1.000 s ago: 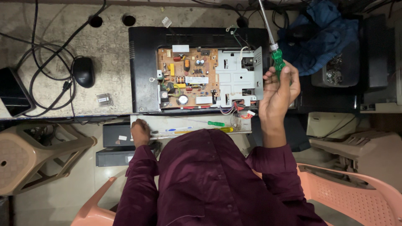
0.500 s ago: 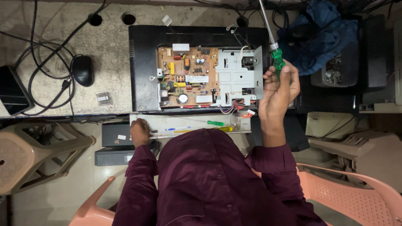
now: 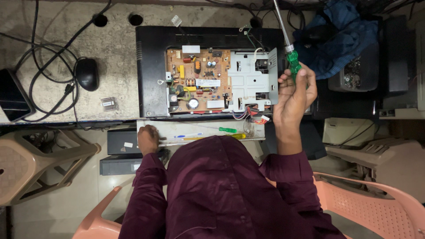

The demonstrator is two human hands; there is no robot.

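Just right of the opened monitor (image 3: 150, 66), the right hand (image 3: 294, 95) was wrapped tight around a green-handled screwdriver (image 3: 293, 62), long metal shaft pointing up and away past the monitor's top right corner. Inside the monitor's back sat a brown circuit board (image 3: 199, 79) with a grey metal shield plate (image 3: 250, 77) next to it. Below the monitor ran a pale tray (image 3: 199, 130) holding a smaller green screwdriver (image 3: 221, 129) and a yellow one (image 3: 212, 137). The left hand (image 3: 148, 139) rested closed-ish on the tray's left end; couldn't tell if it gripped anything. Left of the monitor lay a black mouse (image 3: 87, 74).
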